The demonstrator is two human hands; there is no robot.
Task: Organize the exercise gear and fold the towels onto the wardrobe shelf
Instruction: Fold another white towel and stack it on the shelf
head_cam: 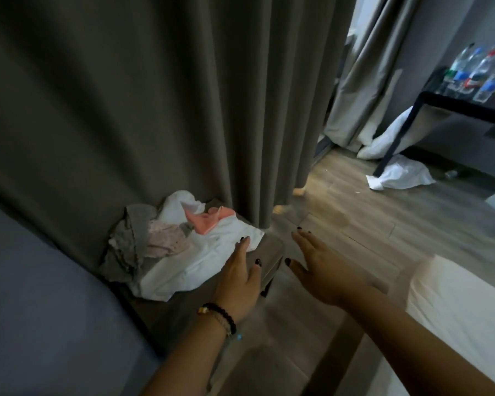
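A heap of crumpled cloth lies on a low grey stool by the curtain: a white towel, a pink piece, a pale patterned piece and a grey piece. My left hand, with dark bead bracelets at the wrist, reaches with straight fingers to the white towel's near edge, its fingertips at the cloth. My right hand hovers open over the floor just right of the stool, fingers spread, holding nothing.
A heavy grey curtain hangs behind the stool. A grey sofa fills the lower left. A white bed edge is at lower right. On the wooden floor beyond lie a white cloth and a pillow under a black table with several water bottles.
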